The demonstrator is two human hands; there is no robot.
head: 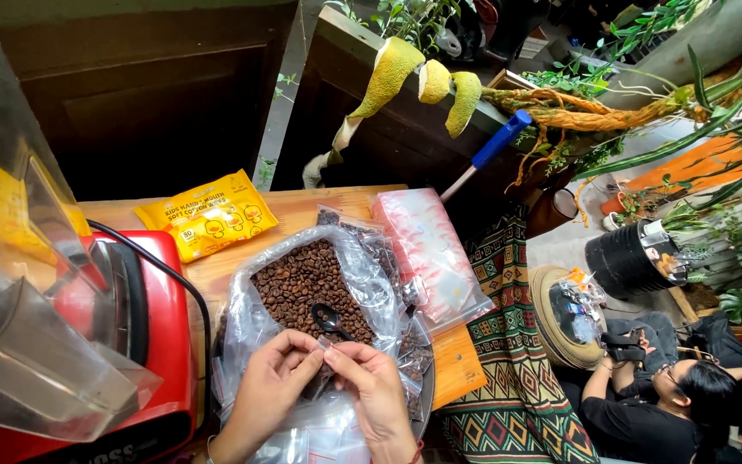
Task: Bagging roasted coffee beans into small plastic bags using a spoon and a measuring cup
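- Left hand point(272, 382) and right hand point(371, 387) pinch a small clear bag point(321, 371) between their fingertips, just below the spoon point(328, 320).
- It looks light, limp and slippery; best gripped at its top edge.
- Beyond: open bag of coffee beans point(307, 283), red blender point(88, 344).

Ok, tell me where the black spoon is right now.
The black spoon lies on the coffee beans in the open clear bag, middle of the head view, just above both hands.
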